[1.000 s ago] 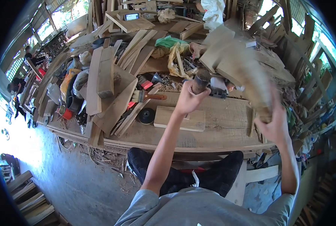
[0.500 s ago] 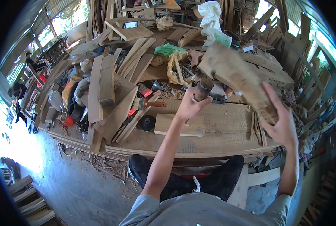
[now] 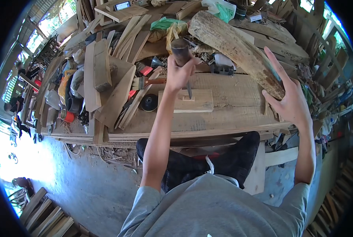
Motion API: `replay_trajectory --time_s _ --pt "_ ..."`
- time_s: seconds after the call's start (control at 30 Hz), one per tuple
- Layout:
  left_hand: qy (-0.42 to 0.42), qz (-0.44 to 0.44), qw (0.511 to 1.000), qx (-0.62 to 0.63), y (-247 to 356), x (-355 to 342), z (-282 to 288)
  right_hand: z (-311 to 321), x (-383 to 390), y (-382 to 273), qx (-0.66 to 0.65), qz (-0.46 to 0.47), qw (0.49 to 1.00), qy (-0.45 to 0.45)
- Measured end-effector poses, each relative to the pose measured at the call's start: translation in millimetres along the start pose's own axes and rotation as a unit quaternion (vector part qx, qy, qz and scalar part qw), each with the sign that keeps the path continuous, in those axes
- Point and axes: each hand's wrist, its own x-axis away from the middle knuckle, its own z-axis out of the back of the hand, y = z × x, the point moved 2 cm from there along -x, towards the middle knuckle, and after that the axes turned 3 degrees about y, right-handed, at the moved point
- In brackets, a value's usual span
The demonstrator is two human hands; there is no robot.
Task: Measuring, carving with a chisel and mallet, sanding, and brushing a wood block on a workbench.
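Observation:
My left hand (image 3: pixel 178 77) is wrapped round the thick dark handle of a chisel (image 3: pixel 181 50). Its narrow blade points down at a small flat board (image 3: pixel 202 104) on the bench, beside a short rectangular cut in that board. On the right, a long rough chunk of wood (image 3: pixel 235 45) lies slanting over the bench, its near end by my palm. My right hand (image 3: pixel 293 102) is open around that end, index finger stretched out and thumb apart; whether the palm touches the wood I cannot tell.
A paintbrush (image 3: pixel 147 81) and a black disc (image 3: pixel 149 102) lie left of the board. Stacked planks (image 3: pixel 102 69) and bottles crowd the left side. Behind are a green plastic bag (image 3: pixel 168 23) and a phone (image 3: pixel 122 6). Scrap wood fills the right.
The chunk of wood, blurred in my right hand before, now lies still, and those fingers have spread. My left hand has tipped the chisel, showing its blade. The view has tilted downward.

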Motion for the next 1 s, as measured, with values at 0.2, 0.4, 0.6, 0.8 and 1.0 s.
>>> replay_trajectory --time_s 0.2,0.4,0.6,0.8,1.0 --pt "0.076 -0.041 0.996 0.019 33 11 12 7 9 0 0.012 0.009 1.0 0.013" --pt "0.069 -0.023 0.997 0.037 18 15 24 1 11 -2 0.022 0.004 1.0 -0.016" --pt "0.092 -0.003 0.992 0.088 10 19 23 -46 42 18 -0.054 -0.019 0.998 -0.041" --pt "0.075 -0.023 0.989 0.122 10 23 35 -168 119 32 -0.555 -0.319 0.76 -0.117" --pt "0.077 -0.023 0.988 0.132 10 33 47 -223 147 14 -0.655 -0.384 0.643 -0.107"
